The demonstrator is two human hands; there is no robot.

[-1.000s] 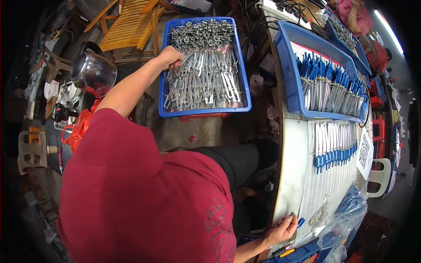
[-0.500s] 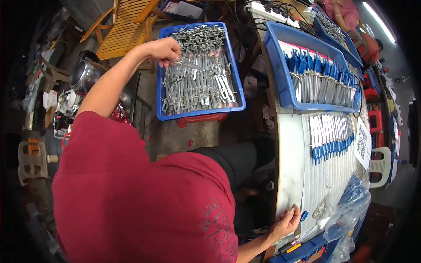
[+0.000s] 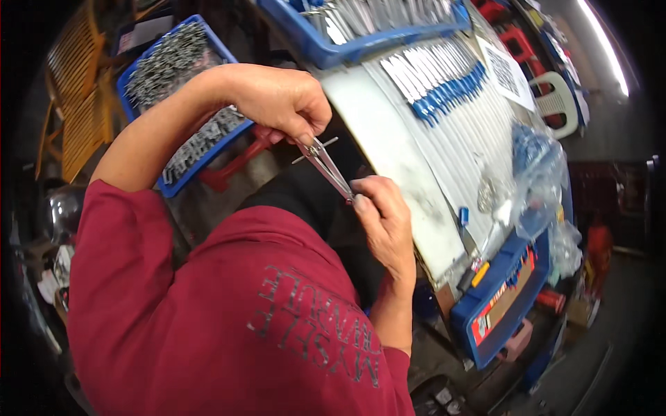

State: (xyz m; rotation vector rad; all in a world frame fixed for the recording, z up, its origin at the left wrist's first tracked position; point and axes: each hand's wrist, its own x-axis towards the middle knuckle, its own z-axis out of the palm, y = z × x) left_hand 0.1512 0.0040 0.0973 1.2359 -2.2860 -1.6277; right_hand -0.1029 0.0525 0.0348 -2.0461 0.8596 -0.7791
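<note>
In front of my body, a silver metal bow compass (image 3: pixel 326 166) with two long legs and a thin cross rod hangs between my hands. My left hand (image 3: pixel 277 104) pinches its upper end near the cross rod. At its leg tips, the fingers of my right hand (image 3: pixel 387 220) are closed on them. A small blue plastic piece (image 3: pixel 463 216) lies on the worktable to the right of my right hand. Farther back on the table, a row of slim metal tools with blue ends (image 3: pixel 444 87) lies side by side on a white ribbed sheet (image 3: pixel 451 149).
A blue bin (image 3: pixel 149 111) heaped with metal parts stands at left on a red stool (image 3: pixel 232 166). Another blue bin (image 3: pixel 368 45) sits on the table's far end. Clear plastic bags (image 3: pixel 538 173) and an open blue case (image 3: pixel 485 305) with a yellow-handled tool beside it (image 3: pixel 480 274) are at right.
My left hand has come from the blue bin toward the table with the compass. My right hand has left the blue piece and joined it. The whole view has turned to the right.
</note>
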